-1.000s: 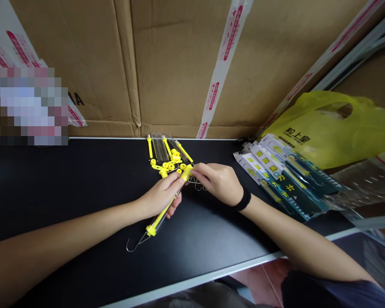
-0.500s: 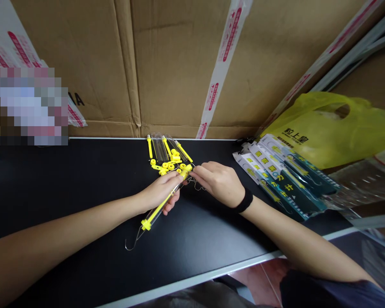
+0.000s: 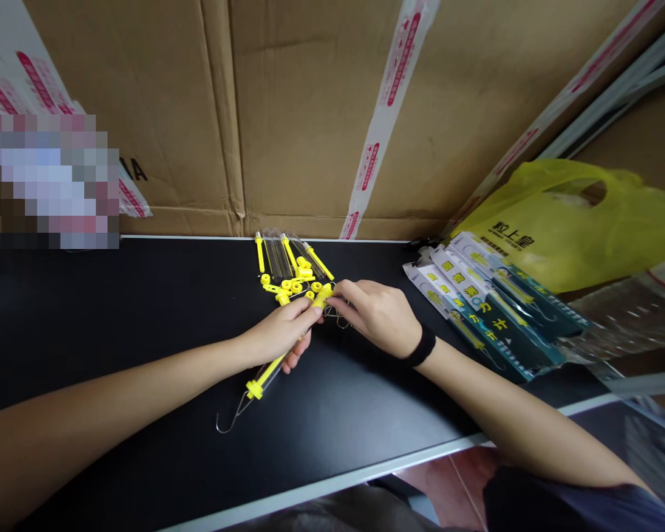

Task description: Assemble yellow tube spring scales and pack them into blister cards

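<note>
My left hand [image 3: 280, 336] is closed round a clear tube with yellow ends [image 3: 264, 374], a spring scale lying slantwise on the black table [image 3: 116, 325]. A wire hook [image 3: 228, 418] sticks out of the tube's lower yellow cap. My right hand [image 3: 372, 312], with a black band at the wrist, pinches the tube's upper yellow cap [image 3: 322, 295]. Thin wire hooks [image 3: 340, 321] lie under the right hand's fingers. Just beyond both hands lies a heap of small yellow plastic parts [image 3: 291, 284] and several more clear tubes [image 3: 282, 255].
Packaged scales in blue-green card sleeves [image 3: 488, 307] are fanned out at the right, beside a yellow plastic bag [image 3: 576, 222]. Taped cardboard boxes [image 3: 310, 111] form a wall along the table's back edge. The table's white front edge [image 3: 366, 476] runs below my arms.
The tube in my left hand has shifted slightly up and left, and its hook end sits a little higher. My right hand stays at the upper cap.
</note>
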`<state>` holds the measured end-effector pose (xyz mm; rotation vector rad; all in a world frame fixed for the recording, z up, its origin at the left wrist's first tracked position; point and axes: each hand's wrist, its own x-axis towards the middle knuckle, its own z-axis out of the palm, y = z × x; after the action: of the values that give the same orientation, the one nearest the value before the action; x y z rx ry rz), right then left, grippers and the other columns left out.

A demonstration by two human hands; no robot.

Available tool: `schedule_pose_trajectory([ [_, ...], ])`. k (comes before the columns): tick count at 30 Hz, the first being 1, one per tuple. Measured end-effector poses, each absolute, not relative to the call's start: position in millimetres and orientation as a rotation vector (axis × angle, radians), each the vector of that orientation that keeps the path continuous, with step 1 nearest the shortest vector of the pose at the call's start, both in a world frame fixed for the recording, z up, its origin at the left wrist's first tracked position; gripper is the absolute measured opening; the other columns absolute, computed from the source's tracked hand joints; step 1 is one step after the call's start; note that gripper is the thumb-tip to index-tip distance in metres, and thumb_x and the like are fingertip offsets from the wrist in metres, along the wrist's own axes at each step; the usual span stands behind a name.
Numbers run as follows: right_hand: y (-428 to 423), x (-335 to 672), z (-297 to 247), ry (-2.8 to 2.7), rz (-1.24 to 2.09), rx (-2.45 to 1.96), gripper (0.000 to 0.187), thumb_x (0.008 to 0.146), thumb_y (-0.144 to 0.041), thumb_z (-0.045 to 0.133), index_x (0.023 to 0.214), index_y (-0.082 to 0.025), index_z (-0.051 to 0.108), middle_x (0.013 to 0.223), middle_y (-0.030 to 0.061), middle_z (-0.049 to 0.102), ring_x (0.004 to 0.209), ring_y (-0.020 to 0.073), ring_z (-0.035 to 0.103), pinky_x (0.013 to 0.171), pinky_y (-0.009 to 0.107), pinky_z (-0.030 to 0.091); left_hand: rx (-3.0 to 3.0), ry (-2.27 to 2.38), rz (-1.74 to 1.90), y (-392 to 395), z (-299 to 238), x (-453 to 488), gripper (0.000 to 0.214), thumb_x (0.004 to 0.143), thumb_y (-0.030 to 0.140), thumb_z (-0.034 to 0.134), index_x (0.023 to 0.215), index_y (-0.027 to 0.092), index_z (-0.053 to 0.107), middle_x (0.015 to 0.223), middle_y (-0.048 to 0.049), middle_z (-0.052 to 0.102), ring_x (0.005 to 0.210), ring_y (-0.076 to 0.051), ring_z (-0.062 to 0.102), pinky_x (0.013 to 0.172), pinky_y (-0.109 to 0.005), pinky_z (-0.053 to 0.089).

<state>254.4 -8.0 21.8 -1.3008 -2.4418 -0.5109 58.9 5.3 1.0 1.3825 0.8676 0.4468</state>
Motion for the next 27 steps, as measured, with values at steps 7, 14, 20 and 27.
schedule_pose_trajectory([
  [7,-10.8,251.6,20.6,-2.445,-0.548,-1.317,0.029,0.098,-0.033,0.044,0.081,-0.018,0.061,0.065,0.0018,0.065,0.057,0.0130,0.055,0.055,0.027,0.023,1.444,0.942,0.371,6.2,3.8,61.0,0.030,0.096,0.050,0.034,0.090,0.022,0.043,0.042,0.0101,0.044,0.027,-0.010,0.043,0.025,-0.018,0.039],
  [14,-14.4,246.9,25.0,-2.433,-0.394,-1.457,0.021,0.096,-0.032,0.048,0.087,-0.018,0.060,0.069,0.0021,0.069,0.058,0.0137,0.059,0.054,0.025,0.023,1.458,0.964,0.331,4.9,5.3,61.4,0.028,0.096,0.048,0.034,0.088,0.023,0.041,0.042,0.0099,0.044,0.026,-0.011,0.044,0.025,-0.018,0.039],
  [20,-16.4,245.6,27.7,-2.543,-0.396,-1.394,0.020,0.096,-0.028,0.043,0.088,-0.018,0.058,0.067,0.0024,0.067,0.055,0.0134,0.057,0.053,0.026,0.022,1.449,0.959,0.367,3.7,4.5,62.4,0.037,0.092,0.058,0.038,0.082,0.022,0.040,0.040,0.0077,0.047,0.028,-0.012,0.047,0.026,-0.019,0.040],
  [27,-16.8,244.2,29.7,-2.580,-0.347,-1.340,0.011,0.087,-0.020,0.046,0.089,-0.016,0.056,0.065,0.0033,0.066,0.054,0.0144,0.056,0.052,0.026,0.024,1.422,0.961,0.369,3.3,5.1,63.4,0.037,0.093,0.057,0.038,0.080,0.022,0.041,0.040,0.0081,0.046,0.027,-0.011,0.045,0.026,-0.018,0.039],
])
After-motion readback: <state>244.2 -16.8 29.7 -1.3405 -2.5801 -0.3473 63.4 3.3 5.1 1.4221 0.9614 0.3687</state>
